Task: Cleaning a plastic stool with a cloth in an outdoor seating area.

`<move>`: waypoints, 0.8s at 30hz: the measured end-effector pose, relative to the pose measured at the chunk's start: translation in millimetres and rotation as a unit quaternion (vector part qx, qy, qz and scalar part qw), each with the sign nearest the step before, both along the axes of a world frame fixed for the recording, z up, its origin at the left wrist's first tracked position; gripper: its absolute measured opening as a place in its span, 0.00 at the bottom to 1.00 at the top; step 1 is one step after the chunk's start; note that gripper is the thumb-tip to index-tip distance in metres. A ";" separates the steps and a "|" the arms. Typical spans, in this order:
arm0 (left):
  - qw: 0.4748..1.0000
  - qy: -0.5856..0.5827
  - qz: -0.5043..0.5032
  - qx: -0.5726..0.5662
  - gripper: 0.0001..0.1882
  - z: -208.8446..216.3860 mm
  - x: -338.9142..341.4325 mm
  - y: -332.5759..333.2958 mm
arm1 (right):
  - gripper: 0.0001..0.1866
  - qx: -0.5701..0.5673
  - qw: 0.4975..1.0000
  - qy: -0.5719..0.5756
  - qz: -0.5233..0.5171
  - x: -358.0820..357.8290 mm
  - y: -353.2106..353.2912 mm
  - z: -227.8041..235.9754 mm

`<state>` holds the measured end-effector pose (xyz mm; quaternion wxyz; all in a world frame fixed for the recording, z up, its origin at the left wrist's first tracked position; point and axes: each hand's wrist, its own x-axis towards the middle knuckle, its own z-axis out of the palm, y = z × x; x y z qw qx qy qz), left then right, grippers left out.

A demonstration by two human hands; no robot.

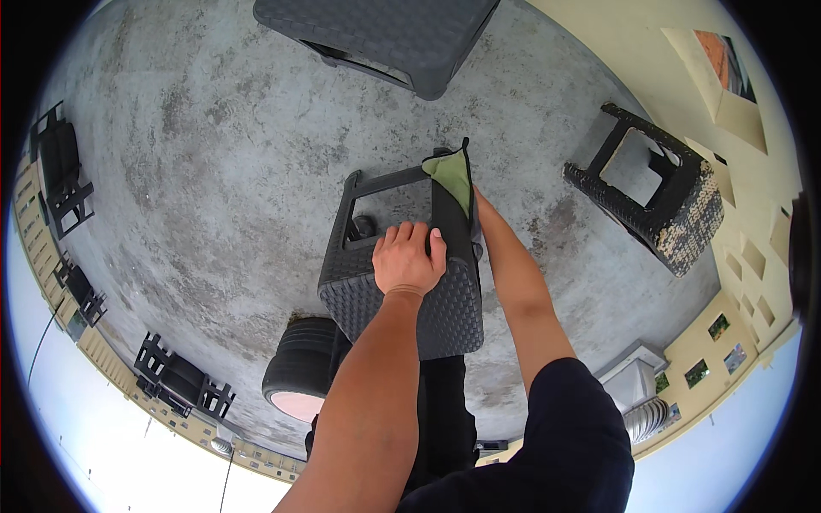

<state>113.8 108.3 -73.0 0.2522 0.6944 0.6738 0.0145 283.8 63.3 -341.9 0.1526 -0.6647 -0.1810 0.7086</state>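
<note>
A dark grey plastic stool (453,312) with a woven-pattern seat is tipped on its side close in front of me, its legs pointing away. My left hand (409,258) lies over the near edge of its side, fingers together and bent over the rim, thumb to the right. A green cloth (451,179) with a dark border covers part of the stool's right leg. My right forearm runs up along the stool's right side and ends behind this cloth. The right hand presses the cloth to the leg; its fingers are hidden.
Another dark grey stool (385,38) stands ahead. To the right is a black stool (646,179) with worn, peeling paint. A black tyre-like drum (299,363) with a pink face sits at my left. Black furniture (178,376) lines the far left; a cream wall (616,47) bounds the right.
</note>
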 end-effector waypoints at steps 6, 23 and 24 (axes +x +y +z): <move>0.999 -0.047 -0.004 0.019 0.13 5.8 20.3 5.9 | 0.26 -0.063 0.993 0.100 0.027 10.9 53.5 -118.8; 1.000 -0.009 0.005 0.008 0.13 3.8 0.0 0.8 | 0.26 -0.037 0.992 0.059 0.101 -29.6 31.9 135.1; 1.000 -0.011 0.006 0.010 0.13 3.7 0.3 -0.3 | 0.26 -0.031 0.991 0.042 0.121 -30.2 42.1 122.9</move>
